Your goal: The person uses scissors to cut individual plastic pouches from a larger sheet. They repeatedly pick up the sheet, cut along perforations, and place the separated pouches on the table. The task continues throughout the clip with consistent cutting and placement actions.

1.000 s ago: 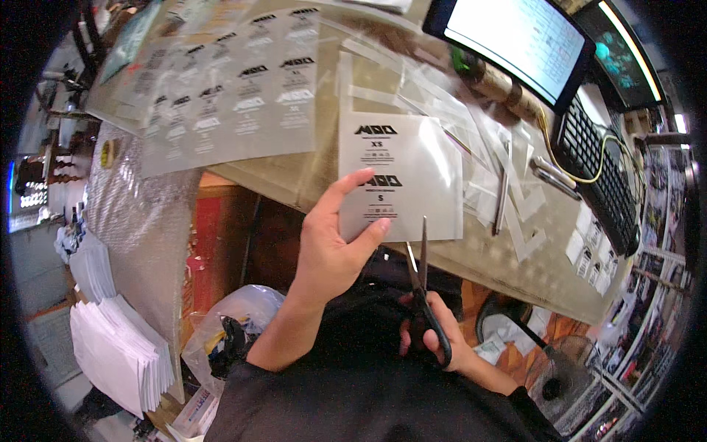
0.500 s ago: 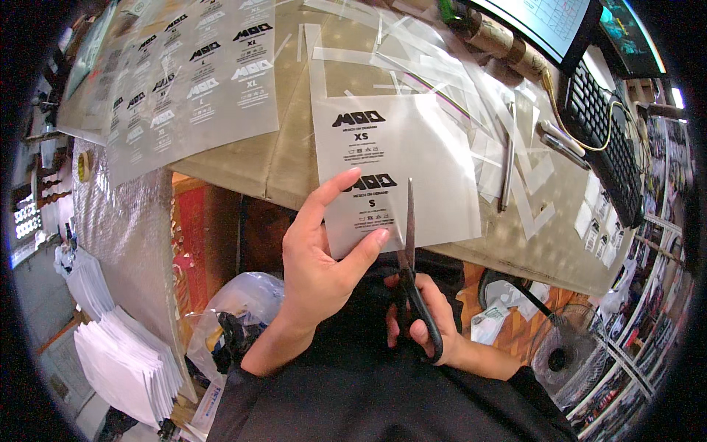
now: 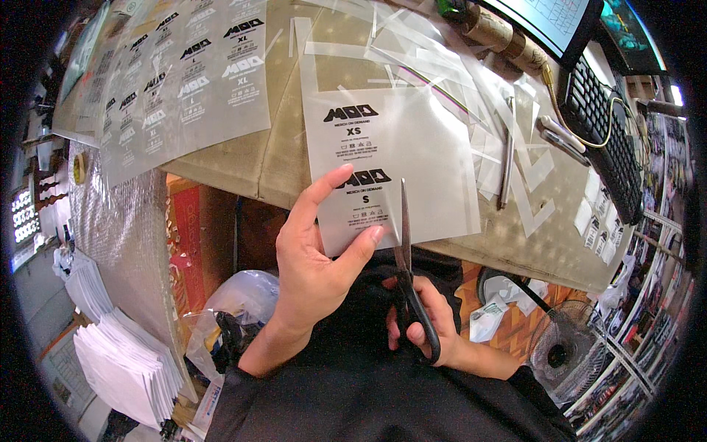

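Note:
A translucent film sheet [image 3: 434,169] printed with black labels is held over the table's near edge. My left hand [image 3: 313,258] grips its lower left part, the forefinger stretched up beside the lower label and the thumb lying on the film below it. The other left fingers are hidden behind the sheet. In my right hand [image 3: 427,317] are black-handled scissors [image 3: 406,272], their blades pointing up and lying at the sheet's lower part, just right of the lower label and my left thumb. A narrow bent sliver of film shows by the blades.
Larger printed film sheets [image 3: 184,96] lie at the table's left. Loose film offcuts [image 3: 534,191], a pen [image 3: 508,158] and a cutter knife [image 3: 563,140] are scattered rightward. Beyond are a keyboard [image 3: 604,140] and monitor [image 3: 545,22]. A paper stack [image 3: 129,368] stands lower left, a fan [image 3: 563,353] lower right.
The film sheet, my left hand and the scissor tips sit slightly farther left in view; the table things at left shift likewise. Both hands keep their hold.

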The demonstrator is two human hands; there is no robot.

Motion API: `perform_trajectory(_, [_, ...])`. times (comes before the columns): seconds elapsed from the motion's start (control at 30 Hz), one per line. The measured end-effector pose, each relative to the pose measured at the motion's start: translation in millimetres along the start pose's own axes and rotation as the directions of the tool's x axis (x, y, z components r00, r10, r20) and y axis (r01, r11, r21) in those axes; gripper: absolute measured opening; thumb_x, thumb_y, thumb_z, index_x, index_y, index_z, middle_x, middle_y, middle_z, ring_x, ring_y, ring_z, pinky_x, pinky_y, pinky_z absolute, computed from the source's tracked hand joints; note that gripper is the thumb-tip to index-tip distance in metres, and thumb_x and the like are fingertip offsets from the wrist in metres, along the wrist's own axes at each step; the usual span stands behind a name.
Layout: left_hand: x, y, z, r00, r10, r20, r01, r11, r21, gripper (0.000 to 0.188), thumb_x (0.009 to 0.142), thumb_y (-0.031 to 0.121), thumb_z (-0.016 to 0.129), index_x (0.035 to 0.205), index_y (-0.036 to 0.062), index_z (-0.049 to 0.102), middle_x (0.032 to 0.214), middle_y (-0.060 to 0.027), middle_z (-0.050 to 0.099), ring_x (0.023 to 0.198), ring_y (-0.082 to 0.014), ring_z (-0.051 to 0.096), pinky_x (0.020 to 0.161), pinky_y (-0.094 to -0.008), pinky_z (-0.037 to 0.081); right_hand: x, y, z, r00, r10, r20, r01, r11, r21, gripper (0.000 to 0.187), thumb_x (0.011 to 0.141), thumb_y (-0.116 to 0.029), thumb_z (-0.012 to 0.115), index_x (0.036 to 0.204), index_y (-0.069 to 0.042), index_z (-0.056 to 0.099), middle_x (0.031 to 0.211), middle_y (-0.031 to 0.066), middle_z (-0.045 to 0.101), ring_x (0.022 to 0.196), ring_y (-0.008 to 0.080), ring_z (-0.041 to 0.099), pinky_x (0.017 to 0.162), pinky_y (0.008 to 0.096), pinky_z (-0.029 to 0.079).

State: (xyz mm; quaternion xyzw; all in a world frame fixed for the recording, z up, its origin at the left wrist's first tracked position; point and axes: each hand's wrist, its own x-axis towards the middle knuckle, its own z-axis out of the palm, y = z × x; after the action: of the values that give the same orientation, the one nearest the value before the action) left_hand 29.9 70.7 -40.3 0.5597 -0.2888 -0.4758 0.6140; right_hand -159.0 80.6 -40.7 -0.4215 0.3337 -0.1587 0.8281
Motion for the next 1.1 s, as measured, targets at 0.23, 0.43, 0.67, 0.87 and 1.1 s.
perform_trajectory(0.23, [0,1,0,1.0,-0.002,0.003,0.001,0.999,0.035,0.054,0.078,-0.009,0.06,0.128,-0.0015,0.039,0.11,-0.0126,0.056,0.099,-0.0148,0.056,0.084,-0.0263,0.047,-2,1,2,1.0,0.01,-0.023,-0.011,1.0,-0.021,0.057,0.086,-0.026,0.062,0.128,0.001,0.035,0.069,0.0045,0.054,0.055,0.0103,0.055,0.049,0.0235,0.046])
perform_trajectory(0.43, [0,1,0,1.0,0.002,0.015,-0.003,1.0,0.013,0.054,0.078,-0.009,0.059,0.128,-0.0019,0.038,0.11,-0.0126,0.056,0.099,-0.0148,0.056,0.084,-0.0266,0.047,-5,-1,8,0.997,0.017,-0.075,-0.021,0.998,-0.053,0.06,0.084,-0.033,0.061,0.126,0.003,0.035,0.065,0.0057,0.054,0.049,0.0111,0.054,0.044,0.023,0.044])
perform_trajectory(0.67, [-1,0,1,1.0,0.001,0.01,-0.001,1.0,-0.013,0.054,0.078,-0.01,0.059,0.128,-0.0024,0.038,0.11,-0.0131,0.056,0.098,-0.0151,0.057,0.084,-0.0266,0.048,-7,-1,11,0.991,0.032,-0.127,-0.04,0.998,-0.058,0.061,0.084,-0.036,0.062,0.123,0.004,0.037,0.063,0.0053,0.052,0.047,0.0108,0.053,0.04,0.0232,0.045])
perform_trajectory(0.87, [-2,1,0,1.0,-0.02,0.018,0.02,1.0,-0.022,0.055,0.078,-0.01,0.059,0.128,-0.0025,0.037,0.11,-0.0134,0.056,0.098,-0.0155,0.057,0.083,-0.0267,0.048,-8,-4,11,0.992,0.05,-0.119,-0.056,0.997,-0.055,0.061,0.084,-0.036,0.062,0.122,0.004,0.037,0.064,0.0047,0.052,0.048,0.0106,0.053,0.041,0.0231,0.045])
perform_trajectory(1.1, [-8,4,1,0.998,-0.057,0.028,0.058,0.998,-0.03,0.055,0.078,-0.009,0.06,0.128,-0.002,0.037,0.11,-0.0133,0.056,0.098,-0.0157,0.058,0.083,-0.0272,0.049,2,-5,10,0.99,0.019,-0.136,-0.022,1.0,-0.019,0.052,0.086,-0.017,0.063,0.126,0.002,0.037,0.06,0.001,0.053,0.048,0.0071,0.052,0.042,0.0221,0.044])
